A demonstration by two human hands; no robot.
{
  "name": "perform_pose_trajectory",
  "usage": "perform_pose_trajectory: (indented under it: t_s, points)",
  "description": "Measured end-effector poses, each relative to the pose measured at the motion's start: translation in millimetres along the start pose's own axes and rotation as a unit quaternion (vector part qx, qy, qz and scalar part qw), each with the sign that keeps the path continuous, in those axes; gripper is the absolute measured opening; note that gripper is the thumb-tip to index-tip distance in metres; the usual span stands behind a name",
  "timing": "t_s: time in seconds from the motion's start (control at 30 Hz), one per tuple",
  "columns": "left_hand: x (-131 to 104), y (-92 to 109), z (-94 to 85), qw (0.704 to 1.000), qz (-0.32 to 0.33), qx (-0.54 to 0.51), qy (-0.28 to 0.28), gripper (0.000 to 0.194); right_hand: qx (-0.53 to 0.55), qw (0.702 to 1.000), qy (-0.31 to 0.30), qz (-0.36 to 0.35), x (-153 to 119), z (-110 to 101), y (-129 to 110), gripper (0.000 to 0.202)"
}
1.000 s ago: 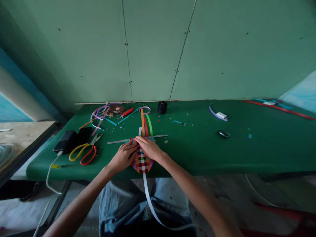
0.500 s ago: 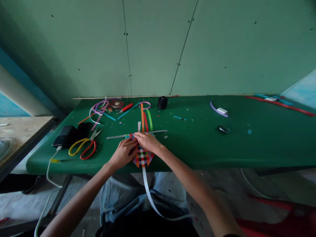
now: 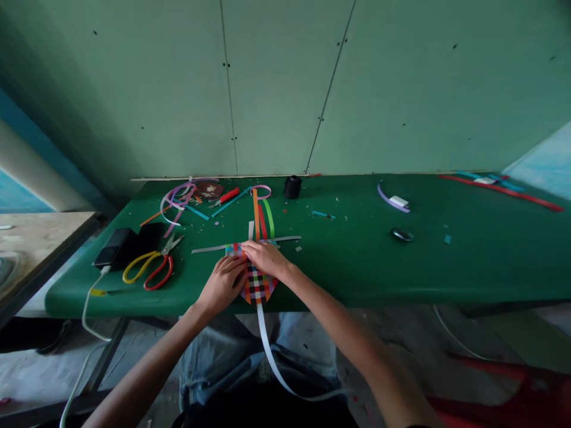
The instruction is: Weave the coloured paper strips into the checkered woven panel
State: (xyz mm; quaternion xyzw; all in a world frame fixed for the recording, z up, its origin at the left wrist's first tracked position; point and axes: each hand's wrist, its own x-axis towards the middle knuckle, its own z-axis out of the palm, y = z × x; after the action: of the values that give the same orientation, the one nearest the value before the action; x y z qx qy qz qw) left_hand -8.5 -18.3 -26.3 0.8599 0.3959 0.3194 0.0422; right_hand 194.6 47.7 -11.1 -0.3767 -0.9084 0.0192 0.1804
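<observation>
Left hand (image 3: 224,283) and right hand (image 3: 266,259), fingers (image 3: 254,249) together, grip unclear, apparently tighten a weave (image 3: 257,289); strips (image 3: 256,209) beyond them likely need aligning.

Smooth woven piece (image 3: 257,286) (plastic-looking), denim trousers (image 3: 209,348)

dim, soft light covers the pale green panelled wall (image 3: 276,89), shadow deepening at its left end; the smooth dark green bench (image 3: 357,261) has a faint sheen; the dark red object (image 3: 548,392) looks blurred, stretched.
</observation>
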Motion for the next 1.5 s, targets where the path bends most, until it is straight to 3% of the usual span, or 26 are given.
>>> perform_pose_trajectory:
  t_s: [0.33,0.53,0.77,1.1,1.37,1.5]
  points:
    - [-10,7,-7.5,1.0,0.0,-0.023,-0.004,0.026,0.039,0.998,0.006,0.053,9,-5,-3,0.016]
    - [-11,9,-14.8,0.999,-0.003,-0.041,-0.021,0.028,-0.013,0.998,-0.019,0.056,6,-10,-10,0.024]
    - [-17,4,-32.9,0.993,0.036,-0.072,-0.084,0.048,-0.04,0.998,-0.036,0.033,0,-11,-13,0.035]
    - [-6,4,-39.0,0.989,0.105,-0.03,-0.104,0.028,-0.055,0.997,-0.046,0.039,3,-16,-16,0.034]
    - [1,-3,-36.9,0.993,0.026,-0.099,-0.061,0.035,-0.025,0.998,-0.041,0.045,-2,-12,-12,0.036]
    - [5,-1,-37.3,0.99,0.034,-0.091,-0.104,0.029,-0.012,0.998,-0.035,0.042,-3,-10,-10,0.035]
